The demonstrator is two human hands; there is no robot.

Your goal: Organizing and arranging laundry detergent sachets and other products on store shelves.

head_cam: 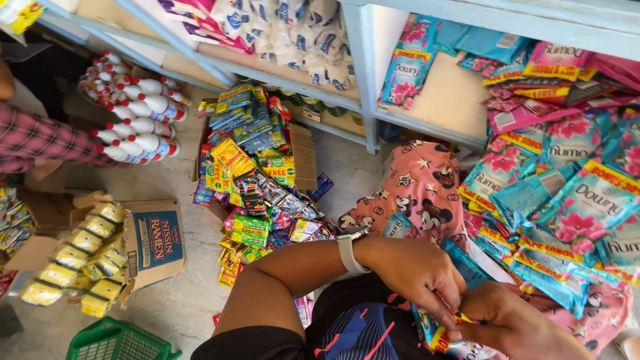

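Observation:
My left hand (417, 273), with a grey-strapped watch (347, 248) on its wrist, and my right hand (513, 327) meet at the bottom right. Both pinch the same strip of blue sachets (448, 341) just above my lap. A large heap of blue and pink flower-printed sachets (567, 187) lies right beside them, spilling from the right. Pink cartoon-print fabric (427, 187) shows under and behind the heap.
An open cardboard box of mixed small packets (260, 173) stands on the floor at centre. White bottles with red caps (133, 113), a carton with yellow packets (100, 253) and a green basket (113, 340) are at left. Another person's plaid sleeve (33, 137) enters there. Light-blue shelving (363, 73) runs behind.

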